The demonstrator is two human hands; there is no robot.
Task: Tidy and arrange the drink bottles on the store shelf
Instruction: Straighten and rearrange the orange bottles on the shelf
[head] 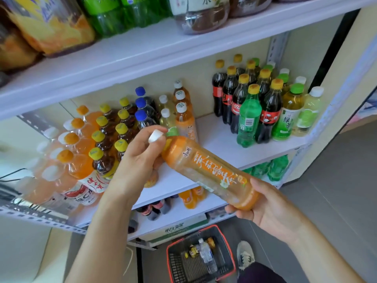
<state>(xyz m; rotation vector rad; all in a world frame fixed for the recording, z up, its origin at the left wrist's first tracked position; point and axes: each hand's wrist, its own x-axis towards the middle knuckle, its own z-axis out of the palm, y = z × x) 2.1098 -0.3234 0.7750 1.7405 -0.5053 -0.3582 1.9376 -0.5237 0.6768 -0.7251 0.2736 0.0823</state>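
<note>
Clear plastic tea bottle with orange label (208, 172) held in front of white middle shelf (222, 148), long axis tilted, white cap (155, 136) toward upper left, base lower right, left hand (138, 158) gripping its neck, right hand (271, 209) cupping its base, red-rimmed basket (201, 256) on floor below.

1. One view only, worn on my head; it faces forward and down, slanting onto the middle shelf (214, 139) of a store rack.
2. Nearness: close. My left hand (138, 158) and right hand (271, 209), holding an orange bottle (206, 170), fill the near centre.
3. Reach: the wide lens takes in the upper shelf (142, 43) at the far top and a floor basket (183, 266) at the near bottom.
</note>
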